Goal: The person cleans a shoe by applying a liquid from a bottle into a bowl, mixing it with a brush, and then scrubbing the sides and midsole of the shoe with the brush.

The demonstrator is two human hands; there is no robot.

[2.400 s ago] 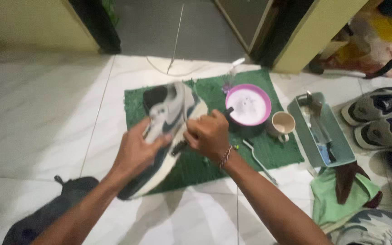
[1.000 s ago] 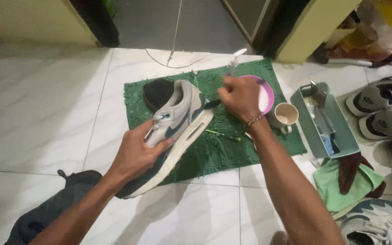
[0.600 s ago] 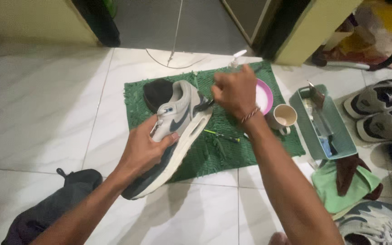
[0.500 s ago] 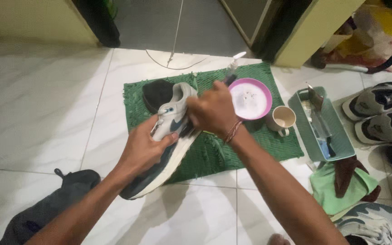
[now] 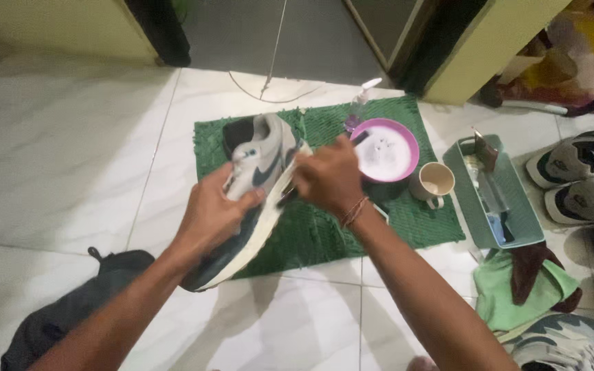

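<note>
My left hand [image 5: 211,218] grips a grey and dark blue sneaker [image 5: 259,168] by its middle and holds it tilted over a green shaggy mat [image 5: 324,227]. My right hand [image 5: 328,177] is closed on a dark brush whose tip [image 5: 287,199] shows below the fingers, pressed against the sneaker's side near the pale sole. Most of the brush is hidden by the hand.
A pink bowl with white foam [image 5: 385,151] and a pump bottle [image 5: 361,103] stand on the mat's far right. A beige mug [image 5: 433,184], a teal tray of tools [image 5: 493,199], green and brown cloths [image 5: 524,285], several sneakers [image 5: 582,178] lie right. A dark bag [image 5: 70,312] lies left.
My right hand came back from the pink bowl to the sneaker's side and now works lower along the sole. The left hand has kept its hold and tipped the shoe slightly.
</note>
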